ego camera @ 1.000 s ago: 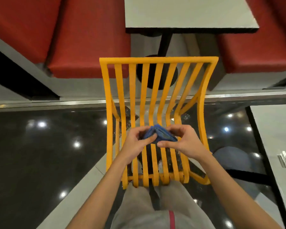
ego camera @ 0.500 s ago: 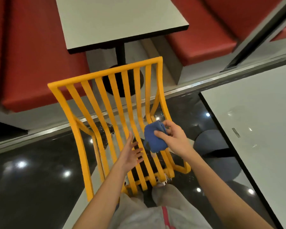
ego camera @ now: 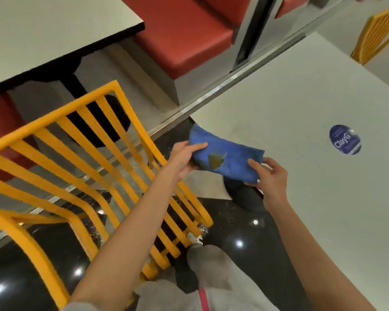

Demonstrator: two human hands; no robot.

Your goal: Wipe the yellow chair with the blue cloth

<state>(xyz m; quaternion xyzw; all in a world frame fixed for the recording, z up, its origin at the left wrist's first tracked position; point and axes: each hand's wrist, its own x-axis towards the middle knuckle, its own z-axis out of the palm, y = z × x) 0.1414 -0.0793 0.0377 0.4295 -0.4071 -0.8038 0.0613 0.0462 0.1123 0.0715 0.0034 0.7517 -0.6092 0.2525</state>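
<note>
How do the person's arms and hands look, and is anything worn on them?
Both forearms are bare right down to the wrists. The left hand and the right hand wear no glove, and no ring, watch or bracelet shows. At the bottom left edge a bit of grey fabric shows near the left elbow, perhaps a pushed-up sleeve. The right arm is bare as far as the frame shows.

Floor [ego camera: 245, 230] is black & shiny w/ bright light spots. White table [ego camera: 323, 198] on right has a round blue sticker [ego camera: 345, 139]. Another table [ego camera: 43, 25] far left. Red seats [ego camera: 182, 34] far back.
</note>
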